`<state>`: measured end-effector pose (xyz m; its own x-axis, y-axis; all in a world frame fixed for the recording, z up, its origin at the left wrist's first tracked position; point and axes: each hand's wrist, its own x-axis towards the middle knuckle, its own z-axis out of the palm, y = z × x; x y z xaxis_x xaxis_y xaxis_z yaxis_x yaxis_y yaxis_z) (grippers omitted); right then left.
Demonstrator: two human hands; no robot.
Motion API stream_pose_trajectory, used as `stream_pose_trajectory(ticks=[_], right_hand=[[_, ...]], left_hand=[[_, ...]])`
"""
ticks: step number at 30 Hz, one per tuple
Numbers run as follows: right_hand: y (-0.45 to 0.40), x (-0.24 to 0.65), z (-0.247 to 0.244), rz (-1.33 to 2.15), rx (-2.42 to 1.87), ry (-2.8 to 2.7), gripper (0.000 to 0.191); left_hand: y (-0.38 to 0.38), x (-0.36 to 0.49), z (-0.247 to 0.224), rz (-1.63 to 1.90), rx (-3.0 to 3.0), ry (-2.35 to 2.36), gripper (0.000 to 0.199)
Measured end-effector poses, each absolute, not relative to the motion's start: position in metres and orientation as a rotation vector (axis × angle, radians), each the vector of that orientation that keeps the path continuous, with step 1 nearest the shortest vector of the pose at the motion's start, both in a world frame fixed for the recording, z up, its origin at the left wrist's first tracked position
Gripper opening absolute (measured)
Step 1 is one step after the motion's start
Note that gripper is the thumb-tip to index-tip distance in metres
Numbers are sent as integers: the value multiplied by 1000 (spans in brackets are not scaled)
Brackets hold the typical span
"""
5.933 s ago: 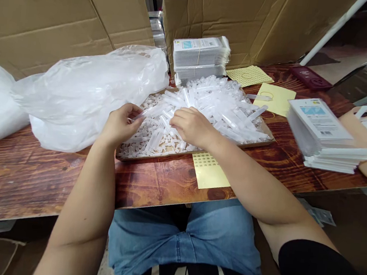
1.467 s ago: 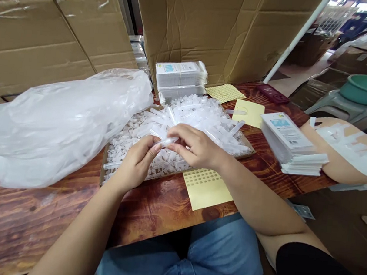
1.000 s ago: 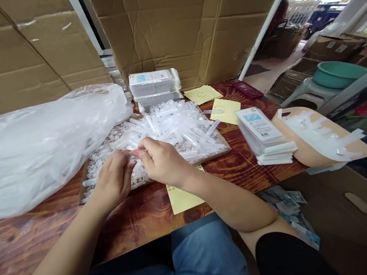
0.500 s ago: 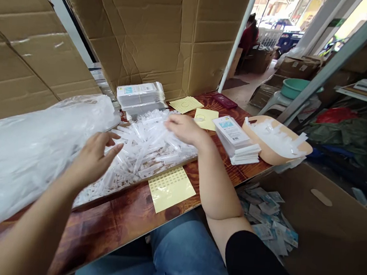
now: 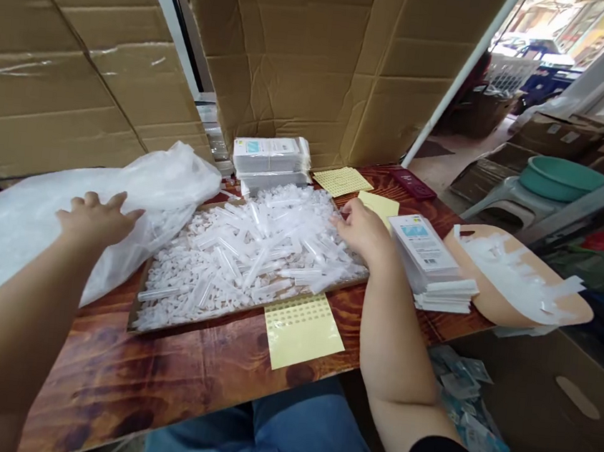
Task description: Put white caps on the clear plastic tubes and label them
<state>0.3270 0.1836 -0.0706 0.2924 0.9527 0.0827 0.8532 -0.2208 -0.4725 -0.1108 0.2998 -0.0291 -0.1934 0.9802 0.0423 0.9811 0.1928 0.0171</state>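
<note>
My left hand is open, its fingers spread over a large translucent white plastic bag. Between my hands lies a shallow cardboard tray heaped with clear plastic tubes and many small white plastic pieces. At the tray's right side is my right hand, fingers loosely bent and a little apart beside the tubes; nothing shows in it. A yellow sticker sheet sticks out at the tray's front edge.
Packaged cards are stacked behind the tray. More cards, yellow sheets and a dark red phone-like object lie to the right. A peach basin holds clear plastic pieces. A cardboard box with packets stands below.
My left hand has moved left from the tray onto the bag, fingers spreading. My right hand has gone from the heap's top to the tray's right side. The view has turned left.
</note>
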Motion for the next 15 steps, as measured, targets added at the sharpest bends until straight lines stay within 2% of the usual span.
stream_pose_trajectory(ticks=[4,9,12,15], right_hand=[[191,320,-82,-66,-1864,-1502,14],[202,301,-97,-541,-1500,-1389,28],[208,289,-109,-653,-1448,-1393,32],[214,281,-118,-617,-1452,-1454,31]], left_hand=[[294,-114,-45,-302,-1953,-2448,89],[277,-103,-56,-472,-1939,-2287,71],[259,-90,-59,-604,-1990,-2133,69],[220,-57,-61,-906,-2150,-1804,44]])
